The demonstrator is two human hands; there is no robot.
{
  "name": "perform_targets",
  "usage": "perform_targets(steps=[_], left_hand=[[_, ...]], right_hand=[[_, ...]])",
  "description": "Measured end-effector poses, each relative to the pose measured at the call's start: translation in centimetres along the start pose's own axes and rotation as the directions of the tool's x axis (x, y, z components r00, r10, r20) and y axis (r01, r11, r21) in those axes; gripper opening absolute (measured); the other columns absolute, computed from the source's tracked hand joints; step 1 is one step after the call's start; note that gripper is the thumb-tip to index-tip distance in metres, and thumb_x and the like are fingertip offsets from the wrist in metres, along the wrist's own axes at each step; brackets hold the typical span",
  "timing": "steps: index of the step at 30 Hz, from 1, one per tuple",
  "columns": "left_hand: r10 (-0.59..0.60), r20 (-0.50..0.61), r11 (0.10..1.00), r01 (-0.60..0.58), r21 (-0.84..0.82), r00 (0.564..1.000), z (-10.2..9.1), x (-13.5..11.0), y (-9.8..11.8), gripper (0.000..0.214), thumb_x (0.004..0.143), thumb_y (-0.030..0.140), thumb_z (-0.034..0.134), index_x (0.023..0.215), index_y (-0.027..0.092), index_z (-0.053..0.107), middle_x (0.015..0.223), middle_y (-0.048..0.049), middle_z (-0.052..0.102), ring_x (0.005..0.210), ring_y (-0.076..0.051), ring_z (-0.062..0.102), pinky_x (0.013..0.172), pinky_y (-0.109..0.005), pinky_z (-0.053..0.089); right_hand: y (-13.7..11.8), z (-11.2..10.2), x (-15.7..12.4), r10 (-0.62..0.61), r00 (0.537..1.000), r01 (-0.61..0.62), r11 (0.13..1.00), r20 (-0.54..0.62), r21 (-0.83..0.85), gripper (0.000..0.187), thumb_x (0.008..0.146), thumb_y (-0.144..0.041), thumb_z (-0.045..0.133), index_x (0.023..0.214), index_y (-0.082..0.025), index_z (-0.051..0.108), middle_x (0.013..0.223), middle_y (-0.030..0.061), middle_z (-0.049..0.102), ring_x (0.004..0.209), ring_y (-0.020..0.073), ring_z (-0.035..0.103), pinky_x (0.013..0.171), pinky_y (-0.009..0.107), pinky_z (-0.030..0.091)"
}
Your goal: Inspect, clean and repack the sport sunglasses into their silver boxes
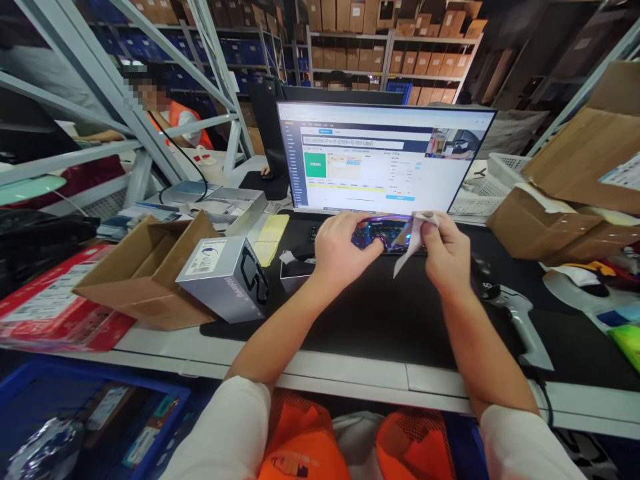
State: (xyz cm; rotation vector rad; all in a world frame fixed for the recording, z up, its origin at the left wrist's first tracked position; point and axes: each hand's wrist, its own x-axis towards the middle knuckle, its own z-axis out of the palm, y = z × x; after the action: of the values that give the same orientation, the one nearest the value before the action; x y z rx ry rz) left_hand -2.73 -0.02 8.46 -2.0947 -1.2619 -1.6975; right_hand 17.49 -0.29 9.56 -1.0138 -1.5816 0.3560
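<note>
Above the black desk mat [380,333], my left hand [340,247] is closed on one end of a shiny purple-tinted eyewear lens [395,233]. A light grey wiping cloth [413,248] is pinched in my right hand [447,253], folded over the lens's other end, with a corner hanging down. Left of my hands stands a silver box [223,277] with eyewear pictured on its side. Between that box and my left forearm sits a smaller open box [295,270], partly hidden, with dark material in it. The keyboard [320,230] lies behind my hands, mostly covered by them.
A monitor [350,190] stands directly ahead. To the right are a barcode scanner [520,320] and brown cartons [585,160]. An open carton [150,267], a red box [65,293] and yellow paper [270,240] lie left. Below is a blue crate [165,413]; a co-worker [175,113] sits beyond the frame.
</note>
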Motion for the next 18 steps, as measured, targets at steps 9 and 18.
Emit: perform_targets(steps=[9,18], left_hand=[[-0.033,-0.043,0.998,0.03,-0.06,0.999,0.8,-0.5,0.5,0.022,0.08,0.026,0.071,0.099,0.019,0.063,0.091,-0.0032,0.07,0.087,-0.018,0.068,0.08,-0.03,0.054],[-0.226,0.076,0.946,0.237,-0.221,0.971,1.8,-1.0,1.3,0.019,0.073,0.022,0.075,0.084,0.02,0.059,0.078,0.002,0.064,0.071,-0.014,0.06,0.066,-0.025,0.048]], right_hand=[[0.5,5.6,-4.0,-0.241,0.947,0.21,0.965,-0.21,-0.159,0.057,0.098,-0.059,0.039,0.136,-0.026,0.067,0.172,0.0019,0.008,0.159,0.0399,0.006,0.123,0.064,0.021],[0.4,5.8,-3.8,-0.24,0.868,0.283,0.959,-0.435,0.034,0.017,0.097,-0.04,0.052,0.102,-0.027,0.062,0.153,0.0108,0.042,0.15,0.0358,0.036,0.119,0.065,0.029]])
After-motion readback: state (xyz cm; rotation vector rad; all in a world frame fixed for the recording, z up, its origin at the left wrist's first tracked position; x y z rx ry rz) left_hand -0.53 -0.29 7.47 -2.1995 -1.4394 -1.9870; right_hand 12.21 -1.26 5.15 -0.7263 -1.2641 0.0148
